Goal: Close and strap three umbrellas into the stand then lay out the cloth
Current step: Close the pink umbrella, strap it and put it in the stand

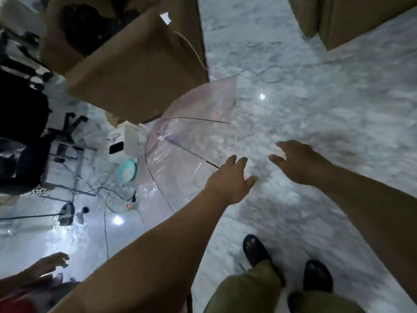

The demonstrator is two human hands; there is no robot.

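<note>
Marbled grey-white floor [316, 123] fills most of the view, blurred as if the head is moving. Large brown cardboard boxes [135, 71] stand at the upper left, with another box [352, 21] at the upper right corner. Dark furniture and loose cables crowd the far left.

Next in size is 1 open transparent umbrella [187, 132], lying on its side on the floor just below the boxes, its canopy edge toward the person. No stand, cloth or other umbrella can be made out.

Both forearms stretch forward and down. The left hand [230, 179] hovers at the near rim of the canopy, fingers spread and nearly straight, gripping nothing; whether the fingertips touch the plastic cannot be told. The right hand [297, 161] hangs over bare floor just beside the umbrella, palm down, fingers loosely extended, likewise holding nothing. 2 dark shoes [257, 249] show below, and another person's hand [52, 263] appears at the lower left.

The step in hand looks like picking up this first umbrella. It would go best by reaching past the thin canopy for the shaft or handle with 1 hand, then sliding the runner down with the other, so the ribs fold evenly before strapping.
</note>
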